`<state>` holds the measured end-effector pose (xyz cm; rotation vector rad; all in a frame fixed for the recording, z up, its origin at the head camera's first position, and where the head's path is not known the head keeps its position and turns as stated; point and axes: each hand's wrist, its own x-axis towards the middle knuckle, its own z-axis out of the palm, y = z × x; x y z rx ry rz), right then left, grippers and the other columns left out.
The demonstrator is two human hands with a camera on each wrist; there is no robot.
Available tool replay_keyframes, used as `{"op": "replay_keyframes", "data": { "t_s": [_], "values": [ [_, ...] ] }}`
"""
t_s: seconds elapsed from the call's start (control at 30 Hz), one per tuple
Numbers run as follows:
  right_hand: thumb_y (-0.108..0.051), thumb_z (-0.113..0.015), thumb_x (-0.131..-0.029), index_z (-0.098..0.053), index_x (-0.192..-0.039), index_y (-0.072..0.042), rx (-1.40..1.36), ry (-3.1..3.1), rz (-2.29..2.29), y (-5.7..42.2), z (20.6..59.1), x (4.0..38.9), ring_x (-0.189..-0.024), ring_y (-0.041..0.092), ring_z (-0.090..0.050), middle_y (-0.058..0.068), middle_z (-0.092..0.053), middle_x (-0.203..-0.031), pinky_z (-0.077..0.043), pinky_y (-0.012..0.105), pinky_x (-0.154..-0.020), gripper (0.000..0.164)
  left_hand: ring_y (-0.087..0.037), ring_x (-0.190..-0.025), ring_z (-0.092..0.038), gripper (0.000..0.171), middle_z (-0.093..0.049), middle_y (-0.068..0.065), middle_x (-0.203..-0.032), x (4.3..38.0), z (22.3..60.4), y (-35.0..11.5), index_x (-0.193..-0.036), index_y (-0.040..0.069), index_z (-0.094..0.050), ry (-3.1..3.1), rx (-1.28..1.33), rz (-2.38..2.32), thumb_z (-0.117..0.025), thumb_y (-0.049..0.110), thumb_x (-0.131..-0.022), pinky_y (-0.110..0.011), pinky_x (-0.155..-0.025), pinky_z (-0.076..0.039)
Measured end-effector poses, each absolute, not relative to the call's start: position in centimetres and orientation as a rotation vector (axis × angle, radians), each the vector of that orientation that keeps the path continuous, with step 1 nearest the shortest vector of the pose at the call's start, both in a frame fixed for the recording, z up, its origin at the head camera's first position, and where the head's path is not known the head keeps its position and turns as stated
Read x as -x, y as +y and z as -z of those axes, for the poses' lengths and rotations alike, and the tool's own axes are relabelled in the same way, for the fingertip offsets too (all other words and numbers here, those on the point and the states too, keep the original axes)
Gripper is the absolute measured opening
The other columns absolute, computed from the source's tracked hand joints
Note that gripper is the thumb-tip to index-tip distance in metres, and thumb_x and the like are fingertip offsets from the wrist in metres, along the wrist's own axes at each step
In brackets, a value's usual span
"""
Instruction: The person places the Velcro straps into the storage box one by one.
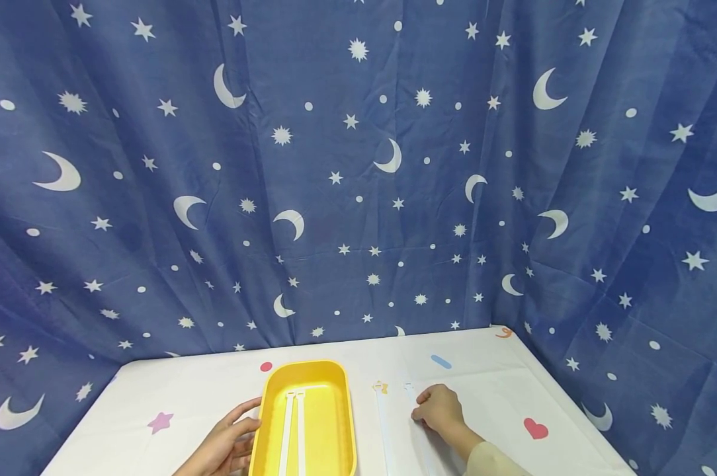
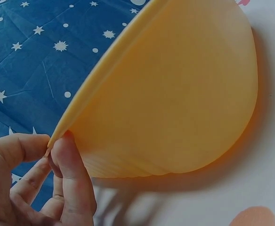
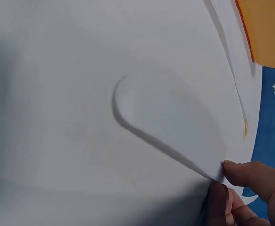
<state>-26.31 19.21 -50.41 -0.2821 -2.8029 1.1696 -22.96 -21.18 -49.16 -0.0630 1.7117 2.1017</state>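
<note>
My left hand (image 1: 223, 441) grips the left rim of a yellow plastic tray (image 1: 330, 430); in the left wrist view the thumb and fingers pinch its edge. Two white straps with slotted heads (image 1: 301, 423) lie side by side inside the tray. Right of the tray, another white strap (image 1: 383, 423) lies lengthwise on the table. My right hand (image 1: 444, 413) pinches one more white strap (image 3: 170, 122) between thumb and fingers, close to its slotted head. That strap's rounded tail stretches away over the table in the right wrist view.
A white tablecloth (image 1: 501, 390) with printed shapes, including a red heart (image 1: 536, 428) and a purple star (image 1: 161, 422), covers the table. Behind the table and along its right side hangs a blue curtain (image 1: 335, 218) patterned with moons and stars.
</note>
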Motion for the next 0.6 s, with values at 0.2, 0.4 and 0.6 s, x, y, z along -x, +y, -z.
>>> {"op": "replay_keyframes", "data": {
  "t_s": [0.2,0.4,0.6],
  "values": [
    [0.001,-0.081,-0.066,-0.069,-0.080,-0.002,0.289,-2.804,-1.191,19.29,50.24,26.29,-0.051,0.009,-0.057,0.001,-0.062,-0.066,-0.050,0.019,-0.047,0.019,-0.017,-0.084,-0.071,0.071,-0.071,-0.007,-0.099,22.96,49.18,-21.20,-0.153,0.005,-0.020,1.714,0.053,-2.105,-0.059,0.020,-0.096,-0.037,-0.076,-0.062],
    [0.003,-0.080,-0.066,-0.068,-0.080,0.000,0.263,-2.796,-1.211,19.15,49.97,25.98,-0.051,0.009,-0.057,0.003,-0.061,-0.067,-0.050,0.019,-0.047,0.019,-0.018,-0.085,-0.071,0.071,-0.071,-0.007,-0.099,22.95,49.17,-21.17,-0.153,0.005,-0.019,1.721,0.047,-2.103,-0.059,0.020,-0.096,-0.037,-0.076,-0.062],
    [0.005,-0.079,-0.066,-0.066,-0.079,0.000,0.249,-2.787,-1.241,19.22,50.10,26.06,-0.051,0.010,-0.056,0.004,-0.060,-0.068,-0.051,0.020,-0.047,0.019,-0.017,-0.084,-0.071,0.072,-0.071,-0.006,-0.098,22.92,49.10,-21.14,-0.154,0.005,-0.019,1.717,0.048,-2.098,-0.059,0.020,-0.096,-0.034,-0.073,-0.062]
  ]
}}
